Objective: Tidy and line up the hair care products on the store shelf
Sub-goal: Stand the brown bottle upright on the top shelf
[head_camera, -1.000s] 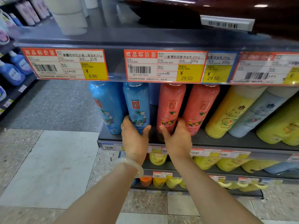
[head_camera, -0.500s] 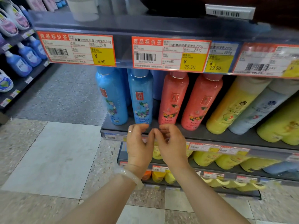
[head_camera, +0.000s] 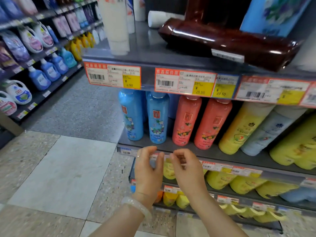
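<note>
Two blue bottles (head_camera: 157, 117) and two pink bottles (head_camera: 186, 121) stand upright side by side on the grey shelf (head_camera: 213, 155). Yellow and pale blue bottles (head_camera: 242, 129) lean to the right of them. My left hand (head_camera: 148, 170) and my right hand (head_camera: 185, 166) hover side by side in front of the shelf edge, below the bottles. Both hold nothing, their fingers loosely curled. A pale bangle sits on my left wrist.
A dark red bottle (head_camera: 227, 40) lies on its side on the upper shelf beside white tubes (head_camera: 116, 26). Price tags (head_camera: 183, 82) line the shelf edge. Lower shelves hold yellow bottles (head_camera: 222, 182). Detergent jugs (head_camera: 39, 77) fill shelves across the tiled aisle at left.
My hands let go of the blue and pink bottles and drew back below the shelf edge. The view tilted up and swung left, showing the upper shelf.
</note>
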`<state>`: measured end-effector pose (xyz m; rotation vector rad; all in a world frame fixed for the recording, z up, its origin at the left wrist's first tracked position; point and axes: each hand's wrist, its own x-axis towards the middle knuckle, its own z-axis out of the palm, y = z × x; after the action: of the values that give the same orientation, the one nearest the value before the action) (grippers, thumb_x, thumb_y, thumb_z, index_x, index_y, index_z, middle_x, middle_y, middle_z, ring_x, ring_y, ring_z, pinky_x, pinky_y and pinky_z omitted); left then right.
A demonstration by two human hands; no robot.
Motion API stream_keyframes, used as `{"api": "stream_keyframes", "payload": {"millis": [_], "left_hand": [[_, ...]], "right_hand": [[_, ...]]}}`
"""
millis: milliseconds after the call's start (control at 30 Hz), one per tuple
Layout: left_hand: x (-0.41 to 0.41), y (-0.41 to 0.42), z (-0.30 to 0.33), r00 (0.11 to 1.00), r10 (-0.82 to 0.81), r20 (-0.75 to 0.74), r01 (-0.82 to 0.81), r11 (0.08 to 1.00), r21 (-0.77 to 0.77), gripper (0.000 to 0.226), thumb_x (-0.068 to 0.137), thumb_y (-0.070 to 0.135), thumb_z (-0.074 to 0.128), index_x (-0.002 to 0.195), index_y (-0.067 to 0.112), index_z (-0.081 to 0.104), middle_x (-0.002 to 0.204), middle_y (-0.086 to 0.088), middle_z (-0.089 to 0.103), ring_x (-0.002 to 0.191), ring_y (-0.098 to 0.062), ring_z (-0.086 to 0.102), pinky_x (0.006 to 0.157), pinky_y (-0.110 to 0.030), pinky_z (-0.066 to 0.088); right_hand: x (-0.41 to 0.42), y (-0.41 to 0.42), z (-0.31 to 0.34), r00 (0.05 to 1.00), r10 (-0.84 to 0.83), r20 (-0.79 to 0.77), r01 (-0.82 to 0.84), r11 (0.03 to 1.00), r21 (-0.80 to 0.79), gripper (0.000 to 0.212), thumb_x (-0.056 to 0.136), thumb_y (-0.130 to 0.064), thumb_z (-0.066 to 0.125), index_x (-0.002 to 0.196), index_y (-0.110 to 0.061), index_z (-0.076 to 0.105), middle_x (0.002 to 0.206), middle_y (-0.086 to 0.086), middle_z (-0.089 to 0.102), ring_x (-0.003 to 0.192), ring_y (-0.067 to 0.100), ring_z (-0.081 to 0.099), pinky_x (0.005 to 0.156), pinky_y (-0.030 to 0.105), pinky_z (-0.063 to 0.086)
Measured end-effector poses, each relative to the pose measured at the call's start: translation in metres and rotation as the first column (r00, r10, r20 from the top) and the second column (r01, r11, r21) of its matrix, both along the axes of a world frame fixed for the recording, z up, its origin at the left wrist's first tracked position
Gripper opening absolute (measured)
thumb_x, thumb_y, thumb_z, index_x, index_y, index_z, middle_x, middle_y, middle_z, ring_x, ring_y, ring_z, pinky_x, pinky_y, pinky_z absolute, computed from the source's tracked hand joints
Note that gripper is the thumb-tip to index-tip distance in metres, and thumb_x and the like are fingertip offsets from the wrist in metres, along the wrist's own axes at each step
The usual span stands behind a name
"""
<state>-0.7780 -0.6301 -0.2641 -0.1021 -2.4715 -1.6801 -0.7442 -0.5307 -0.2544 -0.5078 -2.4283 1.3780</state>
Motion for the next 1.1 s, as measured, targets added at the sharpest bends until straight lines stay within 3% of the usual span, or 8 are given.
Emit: {"api": "stream_keyframes", "payload": {"millis": [67,167,367,467,567,667,800,1100], "left_hand": [[-0.001,-0.008,0.019,0.994,0.041,-0.098,-0.036,0.998,0.053,0.021,0.084,0.011,0.065,0.096,0.022,0.052,0.091,0.016,0.050,0.090,0.015,0.048,0.078,0.002,0.034],[-0.004,-0.024,0.057,0.974,0.108,-0.200,-0.078,0.985,0.155,0.020,0.081,0.018,0.064,0.094,0.027,0.053,0.094,0.011,0.055,0.092,0.015,0.050,0.080,0.001,0.036],[-0.018,-0.052,0.146,0.912,0.165,-0.376,-0.060,0.959,0.275,0.025,0.076,0.031,0.063,0.094,0.044,0.053,0.095,0.022,0.057,0.092,0.008,0.053,0.083,-0.004,0.039],[-0.026,-0.057,0.187,0.903,0.129,-0.410,-0.001,0.955,0.298,0.023,0.074,0.038,0.060,0.093,0.048,0.052,0.097,0.022,0.055,0.093,0.003,0.053,0.084,-0.005,0.038],[-0.032,-0.056,0.215,0.911,0.029,-0.412,0.088,0.962,0.260,0.019,0.075,0.031,0.062,0.088,0.039,0.053,0.095,0.012,0.055,0.092,-0.002,0.054,0.083,-0.011,0.041],[-0.035,-0.049,0.227,0.898,-0.139,-0.418,0.199,0.974,0.104,0.025,0.076,0.020,0.065,0.087,0.039,0.051,0.094,0.012,0.054,0.091,0.000,0.053,0.080,-0.007,0.039],[-0.035,-0.026,0.235,0.889,-0.356,-0.288,0.357,0.933,-0.050,0.036,0.080,0.010,0.065,0.090,0.039,0.047,0.099,0.010,0.054,0.092,-0.004,0.054,0.082,-0.014,0.041],[-0.044,0.016,0.246,0.830,-0.547,0.108,0.548,0.836,0.032,0.012,0.089,0.034,0.055,0.091,0.023,0.061,0.096,0.003,0.068,0.093,-0.013,0.064,0.090,-0.034,0.051]], "right_hand": [[0.001,-0.007,0.021,0.997,0.028,-0.075,-0.027,1.000,0.015,0.002,0.087,-0.022,0.060,0.088,-0.023,0.059,0.089,-0.002,0.062,0.081,0.006,0.058,0.070,0.014,0.045],[0.005,-0.025,0.061,0.979,0.072,-0.189,-0.067,0.997,0.033,0.021,0.084,-0.019,0.064,0.078,-0.035,0.053,0.085,-0.006,0.060,0.085,0.000,0.056,0.066,0.005,0.041],[0.005,-0.053,0.149,0.875,0.151,-0.459,-0.115,0.988,0.105,0.010,0.077,-0.034,0.056,0.080,-0.027,0.062,0.082,-0.013,0.058,0.072,-0.003,0.059,0.060,0.004,0.042],[0.007,-0.044,0.196,0.810,0.120,-0.574,0.023,0.972,0.235,0.006,0.078,-0.032,0.058,0.083,-0.030,0.059,0.086,-0.017,0.055,0.079,-0.001,0.056,0.071,0.008,0.043],[0.020,-0.012,0.232,0.759,-0.081,-0.645,0.321,0.909,0.264,0.025,0.074,-0.035,0.063,0.093,-0.019,0.063,0.099,-0.007,0.056,0.096,0.004,0.049,0.093,0.007,0.032],[0.036,0.024,0.243,0.798,-0.324,-0.509,0.497,0.830,0.251,0.051,0.062,-0.017,0.084,0.106,-0.008,0.061,0.110,0.012,0.055,0.110,0.018,0.043,0.100,0.017,0.025],[0.032,0.041,0.241,0.960,-0.241,-0.145,0.274,0.920,0.281,0.075,0.066,-0.019,0.082,0.131,-0.018,0.044,0.125,0.004,0.045,0.119,0.019,0.042,0.097,0.029,0.032],[0.010,0.022,0.257,0.941,-0.324,-0.099,0.338,0.918,0.208,0.039,0.069,-0.041,0.075,0.100,-0.030,0.057,0.098,-0.008,0.062,0.095,0.011,0.058,0.081,0.029,0.047]]}}
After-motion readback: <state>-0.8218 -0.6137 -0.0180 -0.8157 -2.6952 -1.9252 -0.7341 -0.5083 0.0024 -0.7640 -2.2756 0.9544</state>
